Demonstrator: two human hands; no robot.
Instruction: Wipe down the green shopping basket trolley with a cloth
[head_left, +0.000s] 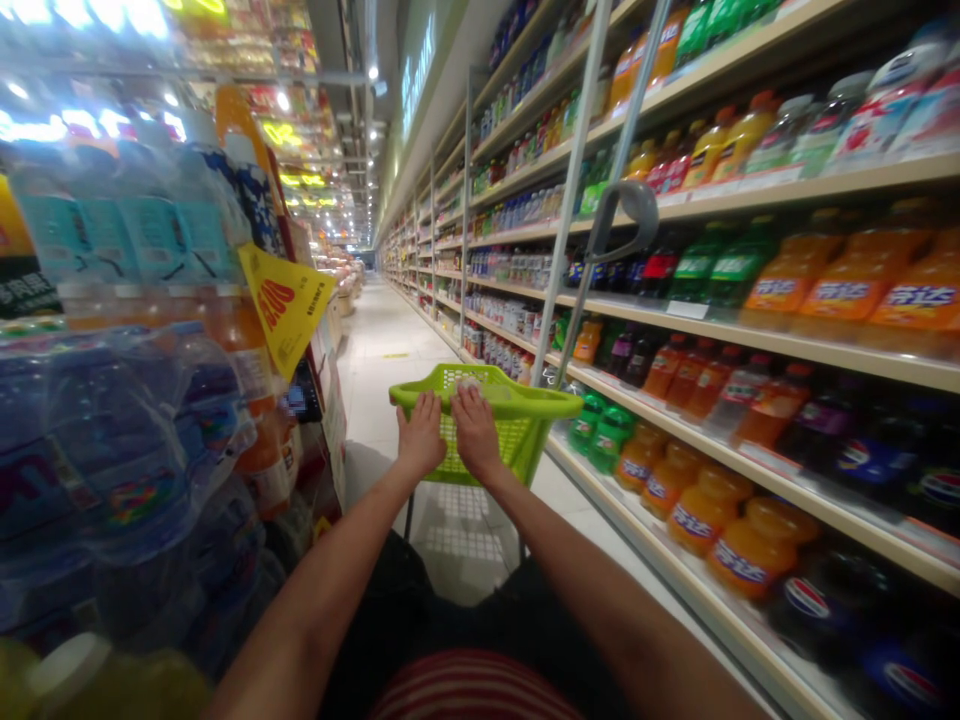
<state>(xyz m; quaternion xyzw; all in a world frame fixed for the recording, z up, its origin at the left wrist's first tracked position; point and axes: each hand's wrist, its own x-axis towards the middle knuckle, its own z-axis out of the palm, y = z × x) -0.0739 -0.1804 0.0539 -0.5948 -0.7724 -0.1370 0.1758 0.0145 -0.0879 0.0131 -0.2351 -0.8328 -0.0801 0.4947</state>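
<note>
My fingers curl tight over the near rim of the green basket (551,405), left hand (421,437) just beside right hand (475,430), both arms stretched straight ahead, drink shelves (750,340) on the right, wrapped bottle packs (135,440) on the left.

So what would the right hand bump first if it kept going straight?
The right hand rests on the basket rim; straight on, probably the basket's far wall.

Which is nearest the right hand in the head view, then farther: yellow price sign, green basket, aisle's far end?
1. green basket, touched by the right hand.
2. yellow price sign, left.
3. aisle's far end, ahead.
</note>
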